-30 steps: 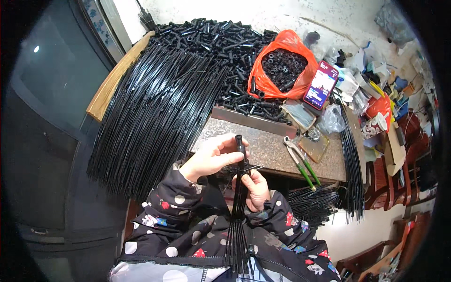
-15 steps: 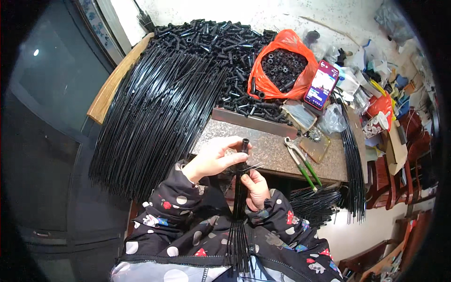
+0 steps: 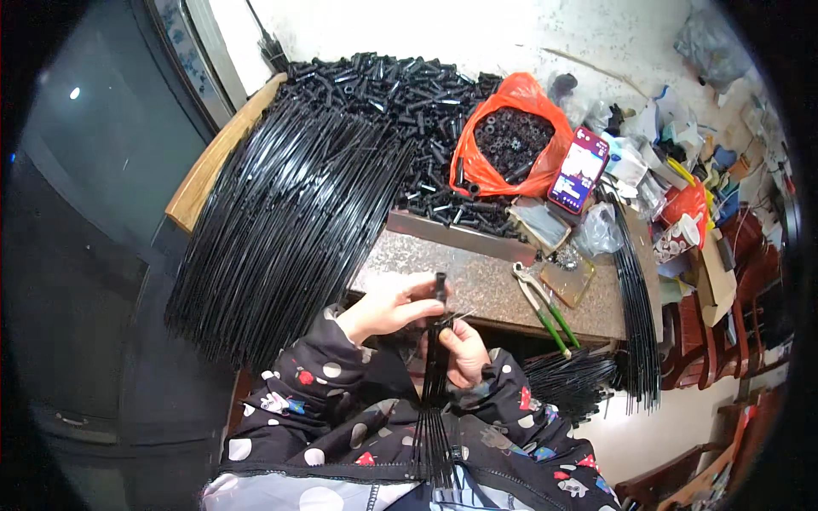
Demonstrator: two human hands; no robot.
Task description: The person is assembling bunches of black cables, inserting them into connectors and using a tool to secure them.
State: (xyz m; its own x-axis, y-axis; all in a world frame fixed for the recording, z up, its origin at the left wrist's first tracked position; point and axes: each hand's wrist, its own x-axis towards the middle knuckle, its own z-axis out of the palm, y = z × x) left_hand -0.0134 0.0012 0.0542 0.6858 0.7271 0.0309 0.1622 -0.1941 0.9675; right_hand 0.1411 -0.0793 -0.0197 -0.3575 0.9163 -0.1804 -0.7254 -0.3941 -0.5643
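Gripping high, gripping low: one slim bundle, two busy hands

Left hand [image 3: 388, 310] up top, thumb laid across the black tube [image 3: 440, 288], fingers curled round behind it. Right hand [image 3: 465, 356] just below, pinching the bundle of black rods [image 3: 433, 383], which drops from the tube and fans out against the patterned jacket [image 3: 383, 430]. All this sits in front of the near edge of the table [image 3: 405, 251], and there's worry number one: let that right thumb slacken and rods could slide down or slip out of line with their neighbours.

Eyes on the spot between the hands! A thin strand [image 3: 464, 314], wire by the look of it, pokes out to the right above the right thumb. A careless press could prick a finger; a snag could twist the bundle. How snugly tube and rods meet is hidden by the fingers, so no call there, but a loose fit would make any tilt risky.

Out wide, the green-handled pincers [image 3: 559, 319] lie with their handle ends over the table edge; a stray right elbow could knock them off. On the left, the great sheaf of rods [image 3: 273, 230] overhangs too, near the left sleeve [image 3: 319, 358]: one brush might drag some loose.
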